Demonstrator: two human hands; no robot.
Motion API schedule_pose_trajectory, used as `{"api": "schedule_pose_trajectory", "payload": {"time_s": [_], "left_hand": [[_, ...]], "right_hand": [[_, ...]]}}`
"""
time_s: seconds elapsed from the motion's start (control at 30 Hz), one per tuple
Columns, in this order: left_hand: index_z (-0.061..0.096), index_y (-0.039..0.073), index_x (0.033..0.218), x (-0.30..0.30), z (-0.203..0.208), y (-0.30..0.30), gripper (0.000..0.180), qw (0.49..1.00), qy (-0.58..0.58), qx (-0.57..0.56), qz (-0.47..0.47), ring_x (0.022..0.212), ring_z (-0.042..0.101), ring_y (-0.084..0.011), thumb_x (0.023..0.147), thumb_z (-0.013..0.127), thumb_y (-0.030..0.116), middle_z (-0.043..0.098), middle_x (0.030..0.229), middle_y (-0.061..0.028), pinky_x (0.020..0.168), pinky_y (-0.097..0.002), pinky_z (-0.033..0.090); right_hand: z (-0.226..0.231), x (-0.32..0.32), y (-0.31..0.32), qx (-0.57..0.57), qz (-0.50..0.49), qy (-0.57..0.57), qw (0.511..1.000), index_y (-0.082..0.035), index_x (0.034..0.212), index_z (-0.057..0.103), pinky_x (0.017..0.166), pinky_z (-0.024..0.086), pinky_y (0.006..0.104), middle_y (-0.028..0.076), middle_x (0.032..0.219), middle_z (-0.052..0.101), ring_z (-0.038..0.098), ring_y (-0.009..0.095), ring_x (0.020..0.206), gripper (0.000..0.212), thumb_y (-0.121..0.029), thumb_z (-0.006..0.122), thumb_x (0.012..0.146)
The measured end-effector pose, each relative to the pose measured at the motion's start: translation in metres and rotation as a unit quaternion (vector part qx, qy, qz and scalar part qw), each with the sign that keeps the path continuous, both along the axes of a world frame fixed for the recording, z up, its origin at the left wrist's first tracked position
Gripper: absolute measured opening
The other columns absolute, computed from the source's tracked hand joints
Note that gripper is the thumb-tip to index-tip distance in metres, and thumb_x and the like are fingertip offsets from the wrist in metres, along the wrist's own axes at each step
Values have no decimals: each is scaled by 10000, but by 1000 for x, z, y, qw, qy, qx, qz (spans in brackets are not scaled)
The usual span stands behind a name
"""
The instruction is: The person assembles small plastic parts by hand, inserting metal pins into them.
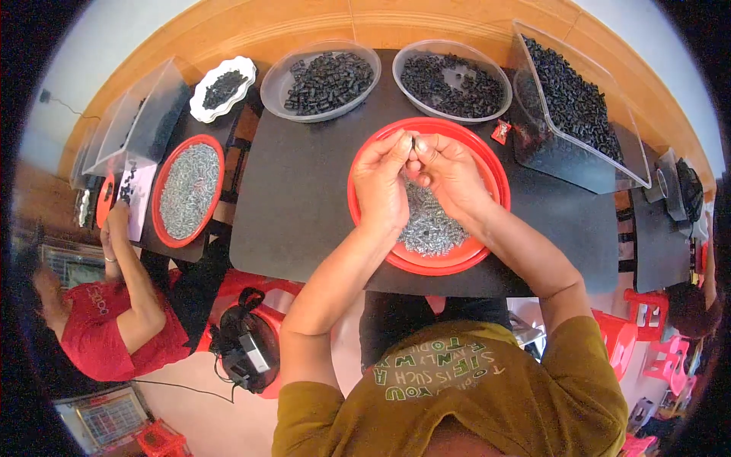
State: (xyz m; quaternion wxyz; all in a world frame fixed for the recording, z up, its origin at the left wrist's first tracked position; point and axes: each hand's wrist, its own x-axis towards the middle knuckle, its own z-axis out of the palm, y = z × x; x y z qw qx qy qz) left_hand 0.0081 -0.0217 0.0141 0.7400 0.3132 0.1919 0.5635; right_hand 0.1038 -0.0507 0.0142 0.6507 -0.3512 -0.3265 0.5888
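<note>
Above the round red tray (449, 269), my left hand (381, 179) and my right hand (454, 175) meet at the fingertips. Both are closed in a pinch around a small black plastic piece (413, 143), mostly covered by the thumbs and fingers. A heap of small silvery metal parts, which look like screws (430, 228), lies in the tray beneath my hands. Behind the tray stand two clear round bowls: the left bowl (276, 82) holds chunky black plastic pieces, and the right bowl (406, 90) holds smaller-looking black ones.
A clear bin (560, 158) full of black pieces stands at the right, beside a small red packet (501, 132). Leftward, a person in a red shirt (122, 327) works near another red tray (218, 179) of metal parts. A white scalloped plate (199, 107) holds black pieces.
</note>
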Motion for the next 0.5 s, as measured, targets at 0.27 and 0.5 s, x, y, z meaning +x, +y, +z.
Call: {"api": "schedule_pose_trajectory", "payload": {"time_s": [0.27, 0.5], "left_hand": [[572, 25, 829, -5, 2, 7, 93, 994, -66, -69, -45, 715, 525, -129, 743, 557, 55, 583, 799, -74, 661, -242, 418], [475, 53, 846, -12, -1, 17, 151, 992, -86, -50, -83, 789, 536, -177, 730, 571, 46, 558, 825, -98, 718, -275, 413]], "right_hand": [[4, 3, 10, 61, -57, -180, 980, -50, 878, 520, 510, 385, 184, 7, 714, 536, 483, 69, 604, 149, -161, 545, 781], [16, 8, 17, 251, -145, -519, 804, -25, 926, 557, 646, 416, 282, 106, 817, 483, 494, 198, 766, 219, -124, 562, 730]]}}
